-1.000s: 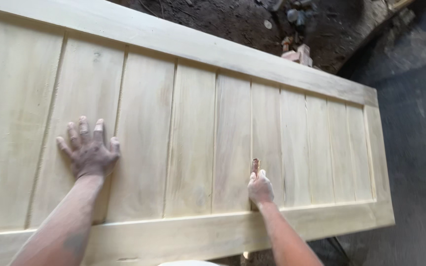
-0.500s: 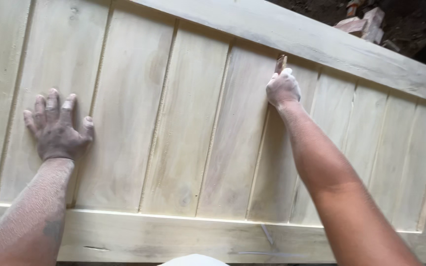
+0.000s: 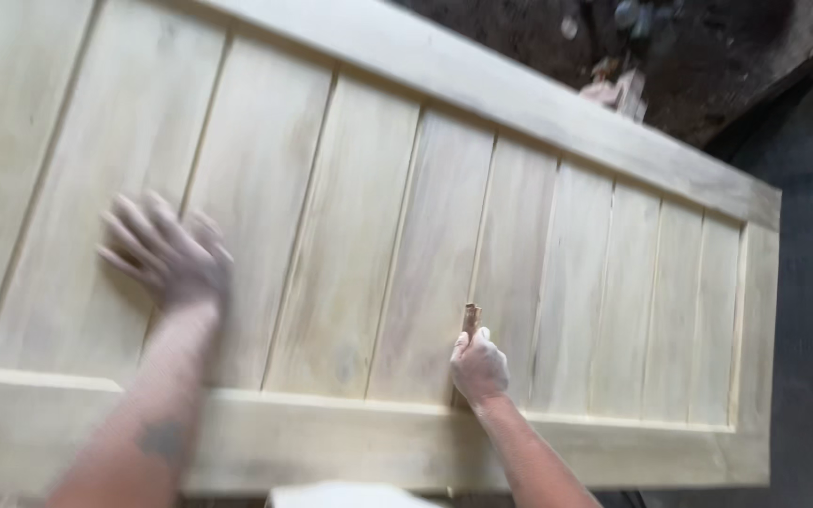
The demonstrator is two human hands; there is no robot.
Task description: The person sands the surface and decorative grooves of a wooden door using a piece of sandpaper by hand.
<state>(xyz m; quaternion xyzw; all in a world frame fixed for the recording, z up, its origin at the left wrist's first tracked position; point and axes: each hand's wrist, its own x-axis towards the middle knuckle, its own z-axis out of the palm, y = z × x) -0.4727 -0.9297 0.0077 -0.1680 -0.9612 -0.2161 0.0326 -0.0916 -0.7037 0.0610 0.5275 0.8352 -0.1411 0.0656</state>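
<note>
Near the frame's near rail, the right hand [image 3: 479, 365] is fisted around a small brown tool [image 3: 470, 317], its tip on a groove of the pale plank door panel [image 3: 406, 235]. Left of it, the left hand [image 3: 164, 252] lies spread flat on the boards, holding nothing — blurred. Half a second ago the right hand reached the far rail; now it is back near. The tool's type is unclear — mostly hidden.
</note>
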